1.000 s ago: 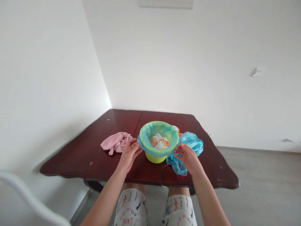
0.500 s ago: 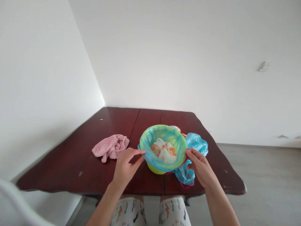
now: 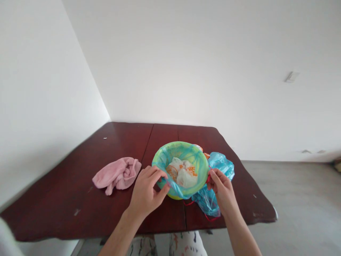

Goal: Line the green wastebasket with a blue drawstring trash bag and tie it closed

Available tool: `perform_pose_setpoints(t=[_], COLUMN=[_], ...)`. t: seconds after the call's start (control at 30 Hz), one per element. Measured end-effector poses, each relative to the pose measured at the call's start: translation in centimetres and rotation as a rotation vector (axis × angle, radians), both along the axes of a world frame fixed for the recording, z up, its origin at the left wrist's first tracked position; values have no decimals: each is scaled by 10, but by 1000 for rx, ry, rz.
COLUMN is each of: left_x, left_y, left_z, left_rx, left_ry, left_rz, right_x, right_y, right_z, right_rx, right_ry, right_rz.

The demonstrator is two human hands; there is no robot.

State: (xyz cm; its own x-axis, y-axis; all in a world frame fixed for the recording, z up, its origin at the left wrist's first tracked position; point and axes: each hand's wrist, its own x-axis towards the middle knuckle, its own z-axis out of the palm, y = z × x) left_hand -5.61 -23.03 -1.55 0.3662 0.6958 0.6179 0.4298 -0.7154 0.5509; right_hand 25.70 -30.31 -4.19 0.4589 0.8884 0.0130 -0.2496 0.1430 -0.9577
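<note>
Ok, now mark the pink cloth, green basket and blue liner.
Pink cloth (image 3: 117, 174): head view, on its middle.
Green basket (image 3: 178, 143): head view, on its far rim.
Blue liner (image 3: 177, 189): head view, on its near fold.

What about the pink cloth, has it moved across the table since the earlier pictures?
No, no visible shift: the pink cloth still lies beside the left table seam.

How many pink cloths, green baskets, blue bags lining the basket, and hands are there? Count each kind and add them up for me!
Pink cloth: 1
Green basket: 1
Blue bag lining the basket: 1
Hands: 2, a left hand and a right hand
Total: 5
</note>
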Motion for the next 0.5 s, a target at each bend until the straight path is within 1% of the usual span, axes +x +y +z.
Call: perform_pose_setpoints(t=[0.07,0.1,0.2,0.27,0.4,0.5], left_x=[5,9,23,31,35,25], left_y=[-2,-5,-12,-15,-12,-2], left_z=[3,4,3,2,1,4], left_rx=[-1,-3,-17,-44,-121,-98], left_ry=[-20,-31,-37,-70,-234,-248], left_rz=[6,9,-17,-38,-14,52], right_x=[-4,-5,-1,4,18,30], right_y=[-2,-4,-9,-10,-7,3], right_z=[-1,-2,-5,-4,4,10], right_rx=[-12,-30,-114,-147,-101,-41], right_ry=[-50,-31,145,283,546,697], right_rz=[24,51,157,230,350,363])
